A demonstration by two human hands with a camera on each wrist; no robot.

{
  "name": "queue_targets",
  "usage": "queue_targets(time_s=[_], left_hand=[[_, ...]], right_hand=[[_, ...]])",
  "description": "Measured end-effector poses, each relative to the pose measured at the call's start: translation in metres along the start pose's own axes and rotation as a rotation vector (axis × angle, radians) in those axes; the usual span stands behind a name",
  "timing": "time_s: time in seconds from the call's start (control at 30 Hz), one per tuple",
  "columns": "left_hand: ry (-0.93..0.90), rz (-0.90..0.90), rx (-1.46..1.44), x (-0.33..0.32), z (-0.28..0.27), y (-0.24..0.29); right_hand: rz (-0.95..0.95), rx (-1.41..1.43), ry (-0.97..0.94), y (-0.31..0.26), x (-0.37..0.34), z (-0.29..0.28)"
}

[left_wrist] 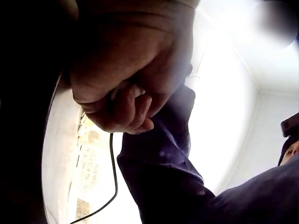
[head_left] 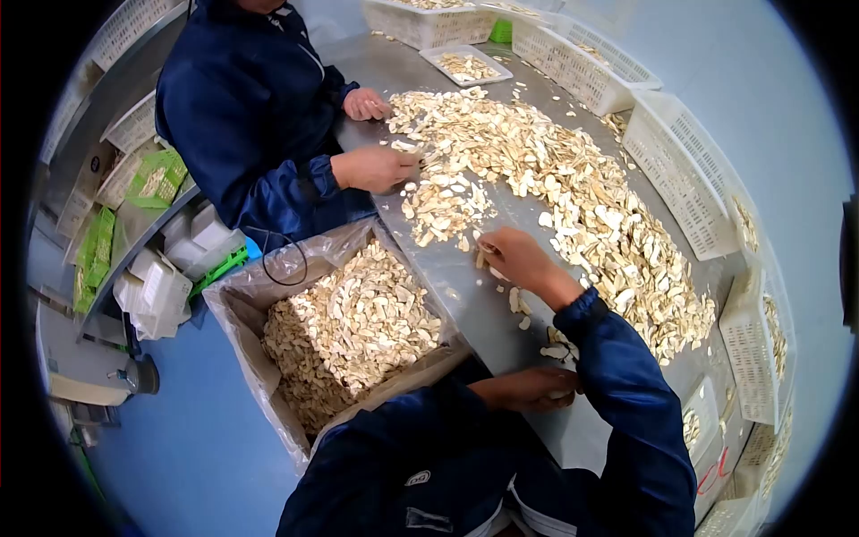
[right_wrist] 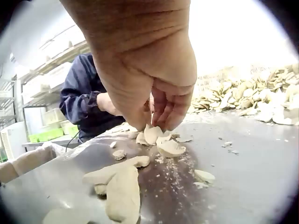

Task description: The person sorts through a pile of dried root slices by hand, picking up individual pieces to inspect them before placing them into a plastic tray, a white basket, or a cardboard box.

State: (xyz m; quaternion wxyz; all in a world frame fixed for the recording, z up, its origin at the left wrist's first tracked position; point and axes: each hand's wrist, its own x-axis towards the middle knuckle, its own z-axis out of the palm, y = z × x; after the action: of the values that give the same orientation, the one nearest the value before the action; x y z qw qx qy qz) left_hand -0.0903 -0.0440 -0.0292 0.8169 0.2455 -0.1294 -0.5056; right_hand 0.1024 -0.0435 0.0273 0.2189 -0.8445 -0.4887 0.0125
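Pale dried slices [head_left: 617,259] lie in a long heap across the metal table, with loose ones [head_left: 517,302] nearer the wearer. The right hand [head_left: 523,261] reaches down to the tabletop. In the right wrist view, the right hand [right_wrist: 149,79] pinches a pale slice [right_wrist: 152,134] at its fingertips, and more slices [right_wrist: 123,193] lie on the metal close to the camera. Low over the table's near edge, the left hand [head_left: 528,389] is curled round pale slices [head_left: 558,394]. The left wrist view shows this hand [left_wrist: 135,70] from below, with something pale between its bent fingers.
A lined box [head_left: 255,358] full of slices stands left of the table. Another person in a blue jacket [head_left: 242,107] works at the far left side, hands [head_left: 374,168] at the heap. White baskets [head_left: 676,179] line the right edge; red scissors [head_left: 713,472] lie near them.
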Motion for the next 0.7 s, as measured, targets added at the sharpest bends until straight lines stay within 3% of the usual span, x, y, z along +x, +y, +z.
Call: queue_targets(time_s=[0.1, 0.23, 0.37, 0.57, 0.7], left_hand=[[-0.063, 0.002, -0.083, 0.002, 0.002, -0.001], [-0.064, -0.03, -0.065, -0.003, 0.012, 0.009], [-0.049, -0.011, -0.06, 0.001, 0.008, 0.004], [-0.013, 0.02, -0.062, 0.005, 0.002, 0.0], [0.163, 0.173, -0.135, -0.002, 0.01, 0.01]], right_hand=[[0.243, 0.248, -0.028, -0.016, -0.018, -0.019], [0.466, 0.365, -0.12, -0.009, -0.031, -0.034], [0.467, 0.593, 0.081, -0.004, -0.045, -0.023], [0.552, 0.486, -0.023, -0.016, -0.06, -0.044], [0.325, 0.292, 0.045, -0.011, -0.095, -0.049]])
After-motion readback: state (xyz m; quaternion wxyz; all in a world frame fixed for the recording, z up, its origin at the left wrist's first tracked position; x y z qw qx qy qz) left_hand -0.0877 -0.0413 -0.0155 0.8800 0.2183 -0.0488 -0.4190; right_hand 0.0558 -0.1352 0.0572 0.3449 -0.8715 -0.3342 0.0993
